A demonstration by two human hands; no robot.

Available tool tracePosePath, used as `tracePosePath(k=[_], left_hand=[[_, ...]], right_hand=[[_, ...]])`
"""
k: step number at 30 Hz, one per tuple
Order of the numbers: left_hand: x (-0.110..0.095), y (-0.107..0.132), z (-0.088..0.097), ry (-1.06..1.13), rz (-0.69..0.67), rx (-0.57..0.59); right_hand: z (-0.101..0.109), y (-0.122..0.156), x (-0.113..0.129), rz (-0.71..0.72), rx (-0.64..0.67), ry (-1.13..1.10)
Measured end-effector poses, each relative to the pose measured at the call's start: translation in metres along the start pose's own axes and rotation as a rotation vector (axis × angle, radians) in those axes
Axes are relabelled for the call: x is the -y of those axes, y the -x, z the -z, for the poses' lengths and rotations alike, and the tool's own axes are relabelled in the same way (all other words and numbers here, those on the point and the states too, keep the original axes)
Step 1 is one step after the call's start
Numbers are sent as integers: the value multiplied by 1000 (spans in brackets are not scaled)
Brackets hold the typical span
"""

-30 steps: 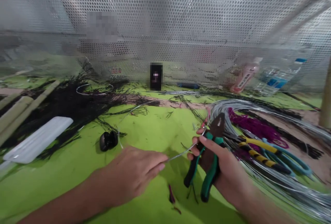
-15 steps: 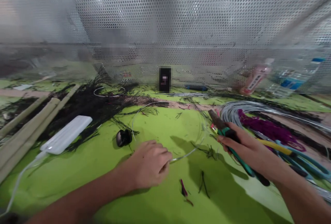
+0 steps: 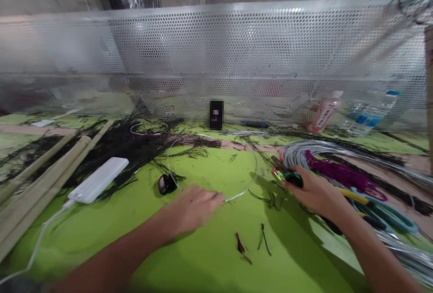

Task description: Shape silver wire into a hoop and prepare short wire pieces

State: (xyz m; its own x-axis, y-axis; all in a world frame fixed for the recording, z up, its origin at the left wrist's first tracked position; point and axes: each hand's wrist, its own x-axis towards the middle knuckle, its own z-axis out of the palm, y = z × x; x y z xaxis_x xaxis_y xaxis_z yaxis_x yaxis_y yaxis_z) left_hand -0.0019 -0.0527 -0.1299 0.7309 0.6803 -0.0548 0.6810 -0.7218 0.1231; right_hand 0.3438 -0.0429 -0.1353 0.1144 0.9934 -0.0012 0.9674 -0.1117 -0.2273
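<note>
Frame centre: left hand (image 3: pixel 198 205) pinches wire (image 3: pixel 236 197); right of centre: right hand (image 3: pixel 314 191) grips pliers (image 3: pixel 280 165); a slackened pinch could let the wire spring open

The wire loop (image 3: pixel 238 195) looks shiny metal; the far perforated screen (image 3: pixel 203 45), dull metal. Left, the white block (image 3: pixel 99 180) is smooth plastic; far right, 2 bottles (image 3: pixel 368 120) are glossy plastic.

Two hands (image 3: pixel 196 207) (image 3: pixel 313 191), two bottles (image 3: pixel 324 112), two wire rings (image 3: pixel 149 135) and three pale poles (image 3: pixel 62 167) show. Beside these are three handled tools (image 3: pixel 280 165), one wire coil (image 3: pixel 299 151), one purple thread bundle (image 3: pixel 341 176), one white power bank (image 3: pixel 99 180) and one small black case (image 3: pixel 166 185).
</note>
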Motion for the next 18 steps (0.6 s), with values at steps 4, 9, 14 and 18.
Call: tracePosePath(k=[4,9,14,18], left_hand=[[9,0,2,-10,74,-99],[25,-5,17,-12,137,-239],[28,-3,32,4,164,-388],[28,4,38,19,173,-545]], right_hand=[[4,5,6,-32,0,73],[-1,19,25,-26,-1,151],[-7,32,45,6,-22,152],[-4,35,48,64,-94,66]])
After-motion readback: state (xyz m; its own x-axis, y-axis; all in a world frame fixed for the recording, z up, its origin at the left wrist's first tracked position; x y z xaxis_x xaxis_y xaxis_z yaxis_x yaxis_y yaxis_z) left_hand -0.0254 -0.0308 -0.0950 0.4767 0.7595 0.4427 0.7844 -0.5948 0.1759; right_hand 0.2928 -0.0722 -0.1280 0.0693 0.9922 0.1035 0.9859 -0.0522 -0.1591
